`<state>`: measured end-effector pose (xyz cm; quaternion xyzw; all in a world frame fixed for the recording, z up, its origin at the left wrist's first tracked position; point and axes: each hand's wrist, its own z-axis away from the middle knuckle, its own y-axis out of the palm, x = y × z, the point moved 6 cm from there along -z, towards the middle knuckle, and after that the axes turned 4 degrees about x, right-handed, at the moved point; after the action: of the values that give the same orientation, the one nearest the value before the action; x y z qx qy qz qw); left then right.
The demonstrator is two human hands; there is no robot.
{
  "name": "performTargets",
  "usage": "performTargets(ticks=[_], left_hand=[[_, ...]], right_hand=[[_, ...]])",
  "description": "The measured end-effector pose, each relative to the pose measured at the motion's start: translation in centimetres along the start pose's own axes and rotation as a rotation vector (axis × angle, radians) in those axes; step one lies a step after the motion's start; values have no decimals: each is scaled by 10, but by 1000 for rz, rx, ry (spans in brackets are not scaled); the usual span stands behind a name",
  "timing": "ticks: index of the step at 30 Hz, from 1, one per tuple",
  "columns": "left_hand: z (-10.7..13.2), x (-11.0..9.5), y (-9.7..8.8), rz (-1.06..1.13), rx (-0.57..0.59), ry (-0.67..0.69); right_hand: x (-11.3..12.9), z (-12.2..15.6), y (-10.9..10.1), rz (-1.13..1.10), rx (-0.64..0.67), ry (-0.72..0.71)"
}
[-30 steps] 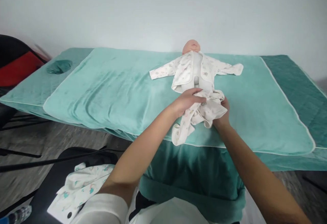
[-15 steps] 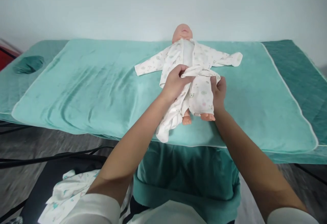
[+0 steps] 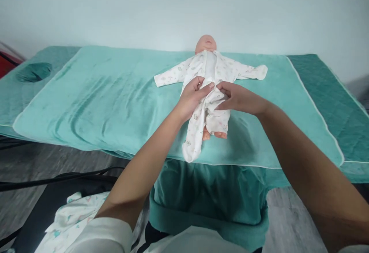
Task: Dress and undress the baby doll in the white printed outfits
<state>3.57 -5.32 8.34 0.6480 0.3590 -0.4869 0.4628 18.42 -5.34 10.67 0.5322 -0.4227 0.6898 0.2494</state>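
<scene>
A baby doll lies on its back on a teal blanket, head toward the wall, dressed in a white printed sleepsuit with both sleeves spread out. My left hand pinches the sleepsuit fabric at the doll's waist. My right hand grips the same fabric from the right, fingertips meeting the left hand's. One empty suit leg hangs down to the blanket's front edge; the doll's bare feet stick out beside it.
The blanket covers a long padded table with a face hole at the far left, set against a pale wall. A second printed garment lies on a dark seat at lower left. Black cables cross the grey floor.
The bunched suit was pulled up the doll's legs to its waist. My right hand moved from the doll's right side to the middle, meeting the left hand. The view shifted slightly.
</scene>
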Motion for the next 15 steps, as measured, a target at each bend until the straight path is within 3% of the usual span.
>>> performTargets(ticks=[2,4,8,10,15], left_hand=[[0,-2,-1,-27,-7,52],[-1,-2,-2,-60,-13,88],[-2,0,-4,-122,-53,91],[0,1,-8,-152,-43,68],[8,3,-11,-191,169,-21]], right_hand=[[6,-4,5,-57,129,45],[9,-8,10,-53,170,93],[1,-14,12,47,3,183],[-4,-13,11,-13,-65,188],[-10,-9,5,-312,-131,110]])
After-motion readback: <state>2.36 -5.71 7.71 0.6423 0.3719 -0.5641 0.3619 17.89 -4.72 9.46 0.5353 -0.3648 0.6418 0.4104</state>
